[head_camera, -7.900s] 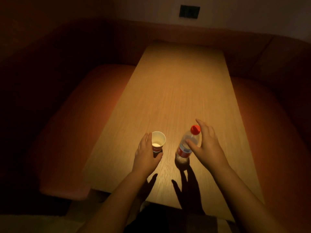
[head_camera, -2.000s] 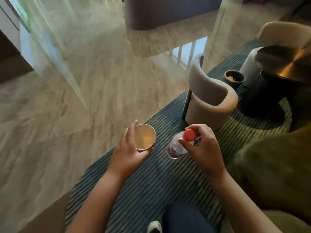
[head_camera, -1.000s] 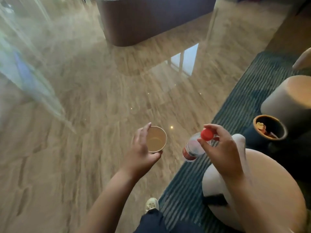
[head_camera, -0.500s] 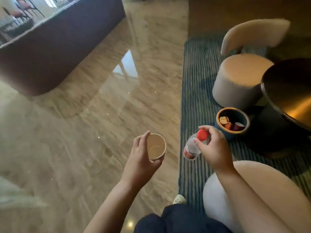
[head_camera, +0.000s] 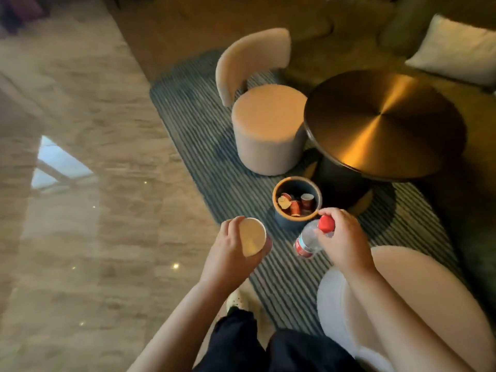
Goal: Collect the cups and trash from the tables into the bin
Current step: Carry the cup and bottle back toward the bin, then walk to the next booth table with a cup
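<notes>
My left hand (head_camera: 230, 252) grips a paper cup (head_camera: 251, 236), its open mouth facing me. My right hand (head_camera: 343, 238) holds a clear plastic bottle (head_camera: 308, 241) by its neck, just under the red cap (head_camera: 326, 223); the bottle hangs tilted with a red label low down. Both hands are over the striped rug, just in front of a small round dark bin (head_camera: 284, 221) with an orange rim. Several red paper cups (head_camera: 295, 204) lie inside the bin. The bottle is right at the bin's near edge.
A round brass-topped table (head_camera: 383, 122) stands beyond the bin on the right. A beige round stool-chair (head_camera: 265, 130) is behind the bin, another beige seat (head_camera: 418, 304) beside my right arm. Polished marble floor (head_camera: 80, 210) fills the left. My shoe (head_camera: 237, 300) shows below.
I have walked closer to the bin, which now sits directly ahead of my hands. Both hands keep the same hold on the cup and the bottle.
</notes>
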Demonstrator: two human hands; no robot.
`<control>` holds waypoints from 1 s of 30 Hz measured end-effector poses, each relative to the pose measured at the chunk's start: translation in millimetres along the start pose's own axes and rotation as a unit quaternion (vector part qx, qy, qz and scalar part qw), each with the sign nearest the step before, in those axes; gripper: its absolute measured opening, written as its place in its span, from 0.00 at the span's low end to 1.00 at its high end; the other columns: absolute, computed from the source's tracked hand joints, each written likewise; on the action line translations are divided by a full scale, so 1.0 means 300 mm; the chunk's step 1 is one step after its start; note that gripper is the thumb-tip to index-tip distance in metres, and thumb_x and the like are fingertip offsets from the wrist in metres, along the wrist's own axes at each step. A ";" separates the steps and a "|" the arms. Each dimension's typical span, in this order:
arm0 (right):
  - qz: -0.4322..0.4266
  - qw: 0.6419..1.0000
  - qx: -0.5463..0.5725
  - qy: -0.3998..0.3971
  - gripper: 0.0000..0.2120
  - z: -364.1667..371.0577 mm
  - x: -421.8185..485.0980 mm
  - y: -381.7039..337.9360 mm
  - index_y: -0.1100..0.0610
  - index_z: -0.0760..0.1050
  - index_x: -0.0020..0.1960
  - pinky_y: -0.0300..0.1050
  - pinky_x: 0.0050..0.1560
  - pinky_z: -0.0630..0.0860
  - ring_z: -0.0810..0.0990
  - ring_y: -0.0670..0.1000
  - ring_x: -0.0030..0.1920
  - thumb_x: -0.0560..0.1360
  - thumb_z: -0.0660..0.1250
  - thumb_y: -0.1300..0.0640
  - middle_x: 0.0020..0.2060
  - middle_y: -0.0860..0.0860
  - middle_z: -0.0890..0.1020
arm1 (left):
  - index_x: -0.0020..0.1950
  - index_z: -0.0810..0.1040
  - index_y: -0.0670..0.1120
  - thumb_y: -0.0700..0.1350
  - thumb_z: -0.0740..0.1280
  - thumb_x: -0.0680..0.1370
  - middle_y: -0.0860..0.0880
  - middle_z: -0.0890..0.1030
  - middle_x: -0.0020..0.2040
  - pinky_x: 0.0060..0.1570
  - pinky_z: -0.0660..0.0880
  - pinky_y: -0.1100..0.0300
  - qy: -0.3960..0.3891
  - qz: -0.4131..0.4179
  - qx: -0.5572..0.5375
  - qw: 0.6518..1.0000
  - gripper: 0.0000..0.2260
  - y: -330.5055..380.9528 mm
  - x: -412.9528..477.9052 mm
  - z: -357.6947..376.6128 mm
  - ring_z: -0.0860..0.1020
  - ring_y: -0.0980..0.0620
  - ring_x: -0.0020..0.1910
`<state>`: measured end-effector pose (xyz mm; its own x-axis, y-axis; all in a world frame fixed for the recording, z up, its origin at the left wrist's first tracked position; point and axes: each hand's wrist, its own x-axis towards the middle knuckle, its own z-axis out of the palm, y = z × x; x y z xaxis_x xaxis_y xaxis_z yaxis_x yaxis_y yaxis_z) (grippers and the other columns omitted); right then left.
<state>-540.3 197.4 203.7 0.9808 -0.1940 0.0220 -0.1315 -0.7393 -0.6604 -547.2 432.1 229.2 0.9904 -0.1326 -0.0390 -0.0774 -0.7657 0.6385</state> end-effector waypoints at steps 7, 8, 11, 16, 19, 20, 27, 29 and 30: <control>0.078 0.993 -0.057 0.064 0.17 0.059 0.251 -0.045 0.56 0.74 0.57 0.40 0.48 0.71 0.75 0.52 0.54 0.69 0.72 0.61 0.52 0.51 0.78 | 0.70 0.59 0.51 0.62 0.68 0.69 0.52 0.66 0.65 0.49 0.68 0.63 -0.082 0.069 0.025 0.994 0.35 -0.077 0.448 0.014 0.69 0.52 0.60; 0.089 0.992 -0.062 0.064 0.17 0.067 0.287 -0.046 0.56 0.75 0.57 0.40 0.47 0.71 0.75 0.52 0.54 0.69 0.72 0.61 0.51 0.51 0.77 | 0.70 0.58 0.51 0.62 0.68 0.69 0.52 0.65 0.66 0.49 0.67 0.63 -0.092 0.073 0.025 0.993 0.35 -0.084 0.504 0.033 0.69 0.52 0.60; 0.107 0.990 -0.073 0.060 0.15 0.098 0.403 -0.036 0.55 0.75 0.56 0.39 0.46 0.71 0.74 0.51 0.53 0.70 0.72 0.61 0.51 0.51 0.77 | 0.72 0.57 0.49 0.61 0.69 0.70 0.51 0.64 0.67 0.50 0.66 0.63 -0.115 0.080 0.031 0.990 0.36 -0.109 0.662 0.106 0.69 0.51 0.62; 0.130 0.986 -0.092 0.044 0.13 0.154 0.626 0.015 0.54 0.75 0.54 0.39 0.47 0.72 0.73 0.50 0.53 0.70 0.71 0.59 0.50 0.50 0.76 | 0.72 0.56 0.50 0.61 0.68 0.71 0.51 0.63 0.67 0.52 0.70 0.59 -0.146 0.072 0.016 0.986 0.36 -0.114 0.919 0.258 0.67 0.50 0.63; 0.143 0.984 -0.100 0.034 0.13 0.189 0.746 0.060 0.55 0.75 0.56 0.38 0.49 0.71 0.73 0.51 0.56 0.72 0.70 0.59 0.53 0.50 0.75 | 0.75 0.51 0.48 0.62 0.69 0.69 0.48 0.58 0.72 0.62 0.68 0.53 -0.195 0.047 0.002 0.980 0.42 -0.114 1.062 0.368 0.62 0.47 0.69; 0.147 0.983 -0.101 0.029 0.14 0.196 0.779 0.075 0.55 0.74 0.58 0.38 0.50 0.70 0.72 0.51 0.58 0.72 0.70 0.58 0.55 0.50 0.75 | 0.76 0.45 0.48 0.63 0.69 0.69 0.48 0.52 0.75 0.67 0.63 0.49 -0.227 0.036 0.018 0.973 0.46 -0.118 1.102 0.406 0.56 0.46 0.72; 0.129 0.988 -0.086 -0.004 0.15 0.142 0.933 0.080 0.55 0.73 0.60 0.39 0.57 0.67 0.71 0.50 0.60 0.74 0.68 0.58 0.56 0.50 0.76 | 0.75 0.36 0.49 0.64 0.63 0.73 0.49 0.37 0.76 0.73 0.47 0.48 -0.280 0.055 0.100 0.953 0.45 -0.137 1.248 0.436 0.40 0.49 0.75; 0.119 0.990 -0.076 -0.008 0.14 0.125 0.975 0.055 0.55 0.73 0.60 0.37 0.57 0.65 0.71 0.49 0.60 0.75 0.67 0.58 0.56 0.50 0.76 | 0.76 0.38 0.49 0.63 0.60 0.75 0.49 0.39 0.77 0.72 0.48 0.49 -0.241 0.087 0.106 0.961 0.41 -0.127 1.291 0.370 0.42 0.49 0.75; 0.113 0.991 -0.074 -0.009 0.14 0.120 0.997 0.038 0.55 0.73 0.60 0.37 0.57 0.65 0.71 0.49 0.60 0.75 0.66 0.57 0.56 0.50 0.76 | 0.76 0.39 0.49 0.63 0.59 0.75 0.49 0.40 0.77 0.72 0.48 0.49 -0.221 0.094 0.108 0.965 0.40 -0.122 1.312 0.329 0.43 0.49 0.75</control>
<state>-243.3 154.1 175.8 0.9259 -0.3550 -0.1288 -0.3669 -0.7652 -0.5290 -165.7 345.6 114.7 0.8139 -0.5018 -0.2928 -0.3214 -0.8087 0.4926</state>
